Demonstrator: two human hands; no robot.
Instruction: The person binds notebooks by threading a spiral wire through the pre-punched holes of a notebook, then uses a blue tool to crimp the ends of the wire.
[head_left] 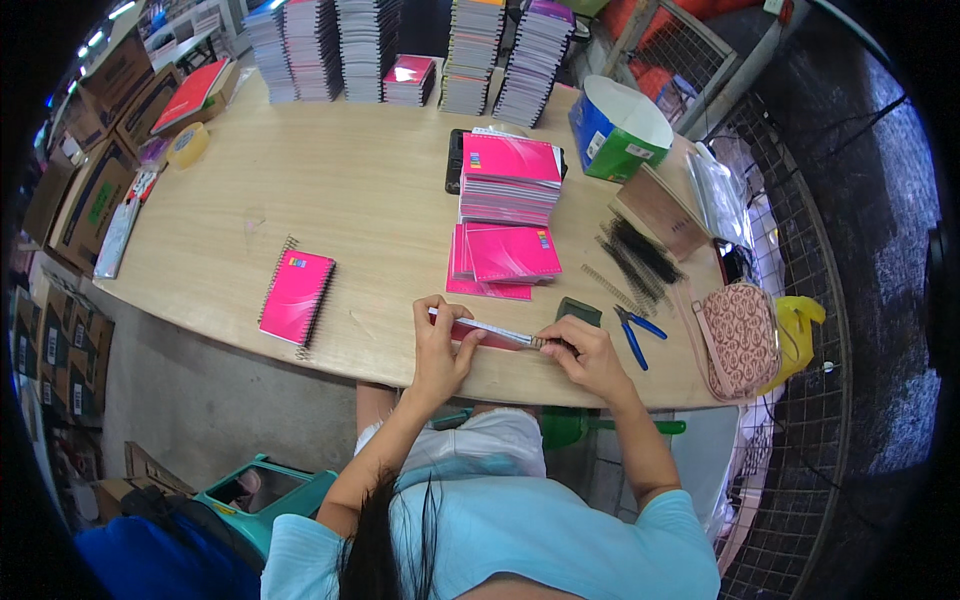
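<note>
- Above the near edge of a pale wooden table (350, 180), a slim notebook (503, 340) is held nearly edge-on, its reddish cover turned toward the wearer; it is taken as the clock's centre for the directions below.
- At 9 o'clock, the notebook's end is pinched by the left hand (438, 350), with the thumb set on the near side and the fingers curled over the far side.
- At 3 o'clock, a wire coil (538, 342) at the notebook's other end is gripped by the right hand (588, 352), its thumb and fingertips pressed together; how far the coil is threaded cannot be told.
- Between 2 and 3 o'clock, a small dark green item (580, 311) is seen just beyond the right hand.
- Blue-handled cutters (640, 332) are laid at 3 o'clock, with a patterned pink pouch (740, 340) set farther out.
- Just past 12, pink notebooks (515, 253) are piled loosely, and a taller pink stack (510, 175) is placed directly behind.
- Near 9 o'clock, a single spiral-bound pink notebook (297, 298) is left well apart.
- Loose black coils (640, 255) are heaped at 2 o'clock, beside a tan box (662, 212).
- A blue-and-green carton (625, 150) is stood at 1 o'clock.
- At 10 o'clock, a tape roll (187, 146) is seen.
- From 11 to 12, spiral-bound stacks (370, 50) are lined along the far edge.
</note>
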